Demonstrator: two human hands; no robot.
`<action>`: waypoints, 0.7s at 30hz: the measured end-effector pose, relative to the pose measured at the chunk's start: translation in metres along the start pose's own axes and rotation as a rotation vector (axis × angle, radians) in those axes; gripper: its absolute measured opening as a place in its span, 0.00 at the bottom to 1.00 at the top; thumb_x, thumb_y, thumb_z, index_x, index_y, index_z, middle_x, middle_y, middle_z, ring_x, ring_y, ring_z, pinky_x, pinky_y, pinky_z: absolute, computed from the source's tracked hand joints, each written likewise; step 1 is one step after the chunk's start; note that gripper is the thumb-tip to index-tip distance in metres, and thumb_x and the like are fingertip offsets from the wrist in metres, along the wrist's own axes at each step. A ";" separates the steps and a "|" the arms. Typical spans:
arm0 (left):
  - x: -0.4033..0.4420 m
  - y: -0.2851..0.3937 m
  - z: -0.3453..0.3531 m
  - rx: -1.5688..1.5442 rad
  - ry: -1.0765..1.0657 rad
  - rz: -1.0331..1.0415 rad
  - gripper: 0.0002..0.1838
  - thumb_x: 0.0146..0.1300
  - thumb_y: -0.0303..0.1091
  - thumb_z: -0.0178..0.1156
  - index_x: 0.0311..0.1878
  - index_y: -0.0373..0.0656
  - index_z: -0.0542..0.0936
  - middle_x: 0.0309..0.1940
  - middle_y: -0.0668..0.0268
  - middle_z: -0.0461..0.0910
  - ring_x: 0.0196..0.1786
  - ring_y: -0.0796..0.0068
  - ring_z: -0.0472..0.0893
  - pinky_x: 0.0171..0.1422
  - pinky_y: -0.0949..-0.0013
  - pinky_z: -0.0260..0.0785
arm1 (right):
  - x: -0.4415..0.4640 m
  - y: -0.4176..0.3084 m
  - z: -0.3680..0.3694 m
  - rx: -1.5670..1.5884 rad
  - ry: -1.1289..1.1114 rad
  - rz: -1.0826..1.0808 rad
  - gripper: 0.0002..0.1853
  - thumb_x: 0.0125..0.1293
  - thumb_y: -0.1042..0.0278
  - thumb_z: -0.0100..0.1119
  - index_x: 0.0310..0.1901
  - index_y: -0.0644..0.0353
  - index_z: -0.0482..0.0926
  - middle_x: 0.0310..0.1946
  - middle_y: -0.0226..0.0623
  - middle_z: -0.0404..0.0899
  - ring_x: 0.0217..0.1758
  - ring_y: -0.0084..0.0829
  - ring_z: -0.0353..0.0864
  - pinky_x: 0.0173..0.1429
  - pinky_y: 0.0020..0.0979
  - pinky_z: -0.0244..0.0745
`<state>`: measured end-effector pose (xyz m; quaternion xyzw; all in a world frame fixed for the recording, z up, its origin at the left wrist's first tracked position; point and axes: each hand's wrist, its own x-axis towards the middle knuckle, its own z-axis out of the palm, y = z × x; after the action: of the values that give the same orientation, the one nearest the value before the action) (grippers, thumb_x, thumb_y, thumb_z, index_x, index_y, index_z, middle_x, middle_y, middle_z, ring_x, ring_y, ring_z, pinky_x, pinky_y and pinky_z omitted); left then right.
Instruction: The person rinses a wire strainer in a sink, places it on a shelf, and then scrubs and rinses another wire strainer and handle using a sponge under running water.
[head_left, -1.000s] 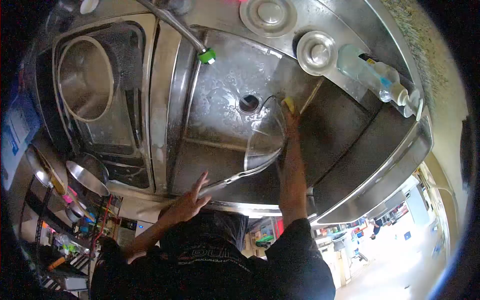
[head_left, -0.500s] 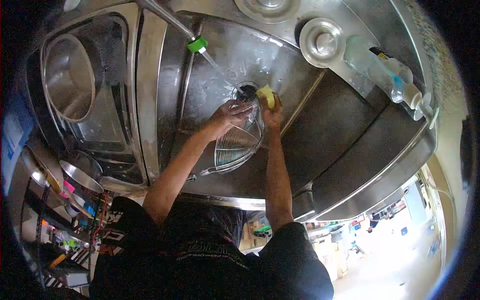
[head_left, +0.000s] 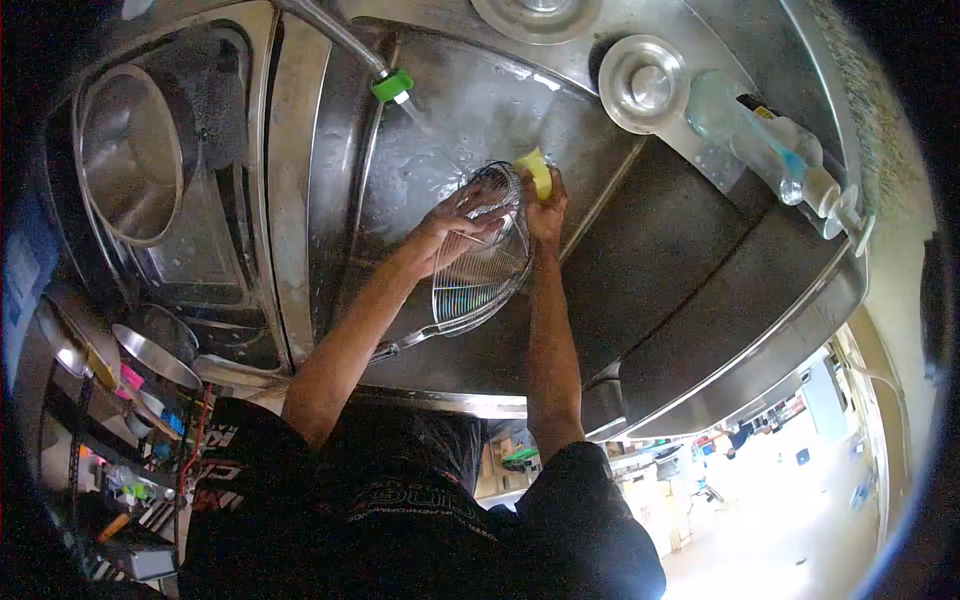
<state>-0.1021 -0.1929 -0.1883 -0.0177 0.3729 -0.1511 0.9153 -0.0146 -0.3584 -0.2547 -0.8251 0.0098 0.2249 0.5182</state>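
Over the metal sink (head_left: 440,75), a long-handled wire strainer (head_left: 475,285) lies with its handle toward the front edge at lower left. My left hand (head_left: 460,222) grips the strainer, fingers bent over its wires near a round coiled part. Pinched in my right hand (head_left: 545,208) is a yellow sponge (head_left: 535,172), at the right side of the strainer. Water falls from the green-ringed faucet (head_left: 392,87) just above and left of my hands. The drain is hidden behind the strainer and my hands.
On the left, a metal pot (head_left: 130,155) sits in a tray. Round metal lids (head_left: 645,85) and plastic bottles (head_left: 745,130) line the back ledge at upper right. Pans (head_left: 155,345) hang at lower left. Beyond the sink at lower right is a bright room with a distant person.
My left hand has moved from the handle end up to the strainer's wires. The sponge and my right hand have shifted left, and the strainer has turned. The view has shifted slightly.
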 end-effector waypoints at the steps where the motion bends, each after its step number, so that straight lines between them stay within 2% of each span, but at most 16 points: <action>1: 0.002 -0.001 -0.003 -0.019 -0.016 0.010 0.35 0.44 0.11 0.52 0.61 0.38 0.62 0.60 0.55 0.67 0.62 0.55 0.68 0.68 0.60 0.62 | 0.001 0.001 0.001 -0.011 -0.001 -0.014 0.13 0.59 0.72 0.64 0.44 0.62 0.73 0.39 0.34 0.78 0.40 0.25 0.76 0.45 0.26 0.72; 3: 0.004 0.001 -0.004 -0.039 -0.032 0.020 0.35 0.45 0.11 0.52 0.61 0.37 0.62 0.59 0.55 0.69 0.62 0.55 0.69 0.68 0.59 0.62 | 0.003 0.006 0.003 -0.021 -0.002 -0.027 0.13 0.59 0.73 0.64 0.44 0.62 0.73 0.39 0.34 0.78 0.41 0.25 0.76 0.46 0.26 0.72; 5: 0.006 0.003 -0.003 -0.059 -0.013 0.021 0.33 0.45 0.12 0.51 0.60 0.37 0.62 0.56 0.54 0.71 0.61 0.54 0.70 0.68 0.57 0.63 | 0.004 0.006 0.005 0.097 -0.009 0.026 0.15 0.58 0.73 0.64 0.46 0.63 0.73 0.40 0.35 0.78 0.42 0.26 0.76 0.47 0.26 0.72; 9: 0.008 0.011 0.003 -0.017 -0.060 0.038 0.33 0.45 0.11 0.51 0.59 0.36 0.62 0.58 0.53 0.69 0.61 0.54 0.70 0.69 0.56 0.62 | 0.011 -0.025 0.003 0.016 -0.052 -0.015 0.14 0.57 0.73 0.64 0.45 0.63 0.75 0.41 0.39 0.77 0.42 0.30 0.77 0.47 0.30 0.72; 11: 0.001 0.016 0.016 -0.040 0.006 0.060 0.32 0.46 0.10 0.52 0.58 0.35 0.62 0.59 0.51 0.67 0.61 0.55 0.70 0.70 0.56 0.61 | 0.015 -0.060 0.006 -0.095 -0.158 -0.411 0.12 0.56 0.71 0.64 0.42 0.63 0.77 0.42 0.44 0.76 0.43 0.37 0.78 0.48 0.34 0.73; 12: 0.001 0.016 0.010 -0.040 0.011 0.063 0.32 0.46 0.10 0.52 0.58 0.35 0.62 0.59 0.51 0.67 0.61 0.55 0.70 0.70 0.56 0.61 | 0.016 -0.058 0.007 -0.214 -0.225 -0.445 0.11 0.56 0.69 0.63 0.40 0.62 0.79 0.41 0.46 0.76 0.42 0.44 0.77 0.47 0.37 0.73; 13: 0.004 0.015 0.001 -0.002 0.013 0.093 0.33 0.47 0.11 0.52 0.61 0.36 0.61 0.60 0.53 0.66 0.62 0.54 0.68 0.72 0.56 0.58 | 0.018 -0.061 0.011 -0.211 -0.227 -0.443 0.11 0.56 0.69 0.63 0.40 0.62 0.79 0.41 0.46 0.76 0.42 0.44 0.77 0.47 0.37 0.73; 15: 0.007 0.013 -0.008 0.032 0.013 0.125 0.35 0.48 0.12 0.52 0.63 0.36 0.60 0.61 0.54 0.65 0.64 0.53 0.67 0.73 0.56 0.54 | 0.028 -0.064 0.014 -0.292 -0.286 -0.251 0.12 0.56 0.65 0.62 0.41 0.60 0.79 0.39 0.45 0.75 0.41 0.47 0.76 0.46 0.39 0.72; 16: 0.009 0.012 -0.011 0.003 0.023 0.155 0.34 0.48 0.10 0.53 0.62 0.35 0.59 0.60 0.52 0.65 0.63 0.54 0.68 0.72 0.56 0.58 | 0.032 -0.051 0.016 -0.294 -0.392 -0.435 0.11 0.57 0.66 0.60 0.41 0.59 0.78 0.37 0.45 0.75 0.40 0.47 0.76 0.45 0.41 0.72; 17: 0.011 0.014 -0.011 -0.020 0.029 0.184 0.33 0.48 0.09 0.53 0.61 0.34 0.59 0.58 0.49 0.66 0.61 0.54 0.69 0.70 0.55 0.61 | 0.032 -0.060 0.015 -0.296 -0.386 -0.437 0.11 0.57 0.66 0.60 0.41 0.59 0.78 0.37 0.45 0.75 0.40 0.47 0.76 0.45 0.41 0.72; 18: 0.010 0.020 -0.005 -0.015 0.022 0.190 0.33 0.48 0.09 0.53 0.61 0.34 0.59 0.58 0.49 0.66 0.61 0.54 0.69 0.70 0.55 0.61 | 0.033 -0.075 0.018 -0.246 -0.504 -0.432 0.12 0.57 0.64 0.60 0.41 0.59 0.78 0.37 0.45 0.75 0.40 0.48 0.76 0.45 0.41 0.71; 19: 0.003 0.022 0.000 0.064 0.074 0.166 0.34 0.48 0.11 0.54 0.62 0.36 0.59 0.59 0.52 0.66 0.62 0.54 0.69 0.71 0.55 0.59 | 0.035 -0.085 0.022 -0.193 -0.628 -0.425 0.12 0.57 0.63 0.59 0.41 0.58 0.78 0.36 0.44 0.76 0.40 0.48 0.76 0.45 0.42 0.71; 20: -0.003 0.021 0.002 0.137 0.133 0.133 0.36 0.48 0.14 0.56 0.63 0.37 0.59 0.60 0.54 0.65 0.63 0.55 0.68 0.72 0.55 0.56 | 0.044 -0.063 0.016 -0.300 -0.692 -0.377 0.15 0.54 0.58 0.60 0.41 0.57 0.78 0.36 0.44 0.76 0.39 0.48 0.76 0.45 0.42 0.72; 21: -0.008 0.014 -0.001 0.126 0.141 0.118 0.36 0.48 0.14 0.56 0.63 0.37 0.59 0.60 0.54 0.65 0.63 0.55 0.68 0.72 0.55 0.56 | 0.057 -0.029 0.014 -0.392 -0.607 -0.400 0.16 0.50 0.68 0.64 0.42 0.62 0.78 0.36 0.41 0.78 0.38 0.38 0.79 0.45 0.34 0.74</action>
<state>-0.1041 -0.1768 -0.1857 0.0723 0.4264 -0.1210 0.8935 0.0389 -0.3205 -0.2569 -0.7899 -0.3470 0.3504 0.3644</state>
